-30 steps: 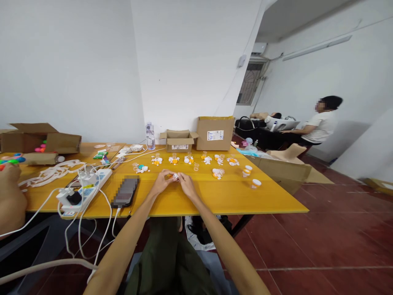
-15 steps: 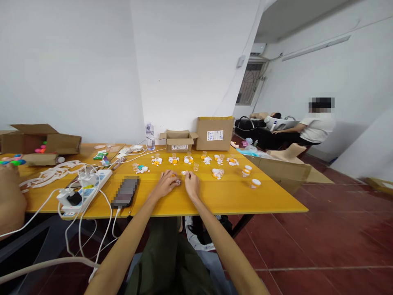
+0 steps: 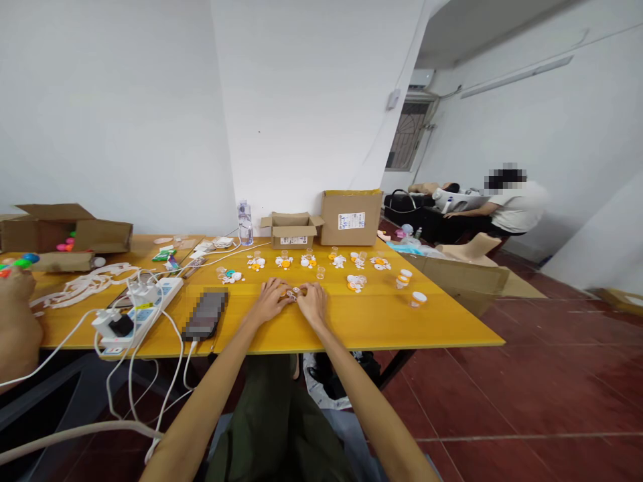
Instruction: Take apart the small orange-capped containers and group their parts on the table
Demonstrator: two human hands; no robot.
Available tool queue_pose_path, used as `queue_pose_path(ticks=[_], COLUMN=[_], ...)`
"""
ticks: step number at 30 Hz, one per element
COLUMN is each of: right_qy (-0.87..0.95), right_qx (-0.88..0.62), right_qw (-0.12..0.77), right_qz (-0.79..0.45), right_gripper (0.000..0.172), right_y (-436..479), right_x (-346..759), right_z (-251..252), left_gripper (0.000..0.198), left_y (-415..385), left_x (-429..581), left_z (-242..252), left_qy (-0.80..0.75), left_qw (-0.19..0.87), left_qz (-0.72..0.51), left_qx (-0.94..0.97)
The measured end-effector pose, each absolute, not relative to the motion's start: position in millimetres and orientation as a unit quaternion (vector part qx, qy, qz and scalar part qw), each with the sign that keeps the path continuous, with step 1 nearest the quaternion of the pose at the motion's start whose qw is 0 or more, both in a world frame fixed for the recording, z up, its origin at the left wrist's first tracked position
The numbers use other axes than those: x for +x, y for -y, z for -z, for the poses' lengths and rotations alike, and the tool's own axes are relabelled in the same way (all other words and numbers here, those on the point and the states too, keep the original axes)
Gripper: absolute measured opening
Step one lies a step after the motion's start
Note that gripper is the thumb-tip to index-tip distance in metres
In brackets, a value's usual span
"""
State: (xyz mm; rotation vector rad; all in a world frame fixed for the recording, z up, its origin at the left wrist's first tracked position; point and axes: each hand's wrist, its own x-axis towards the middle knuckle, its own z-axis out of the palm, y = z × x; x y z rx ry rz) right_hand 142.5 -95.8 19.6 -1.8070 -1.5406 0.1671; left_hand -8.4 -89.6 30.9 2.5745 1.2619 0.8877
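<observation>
Both hands meet on the yellow table (image 3: 372, 321), close to its front edge. The fingers of my left hand (image 3: 272, 301) curl down onto a small, pale plastic piece (image 3: 291, 295), whose exact kind is too small to make out. My right hand (image 3: 312, 302) pinches a small white wheel-like plastic part (image 3: 296, 290) against that piece. My fingers cover much of both parts. Just behind the hands stands a small clear cup (image 3: 320, 273). Several piles of white and orange plastic parts (image 3: 284, 262) lie in a row further back.
At right stand lidded cups (image 3: 418, 300). Two cardboard boxes (image 3: 351, 219) and a water bottle (image 3: 245, 224) line the back. A phone (image 3: 205, 313) and a power strip (image 3: 145, 314) with cables lie left. Another person's hand (image 3: 17, 301) holds colourful balls; someone sits at far right.
My right hand has shifted slightly left, bringing the white wheel-like part up to the piece at my left hand. The other person's hand at far left has lifted the colourful balls slightly.
</observation>
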Motion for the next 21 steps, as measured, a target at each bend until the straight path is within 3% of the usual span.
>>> queue_pose_path(ticks=[7,12,21], right_qy=[0.658,0.718,0.761], right_qx=[-0.617,-0.580,-0.559], right_qw=[0.427,0.379,0.322], right_qz=[-0.071,-0.072,-0.071], right_gripper=[0.030,0.038,0.028], right_y=[90,94,100], right_x=[141,138,139], right_z=[-11,-15,-22], left_gripper=[0.029,0.032,0.020], left_y=[88,85,77], left_x=[-9,-10,-11], left_z=[-28,-28,-26], left_qy=[-0.445,-0.460,-0.463], left_qw=[0.090,0.108,0.171], left_qz=[-0.315,-0.334,-0.381], left_qx=[0.834,0.815,0.782])
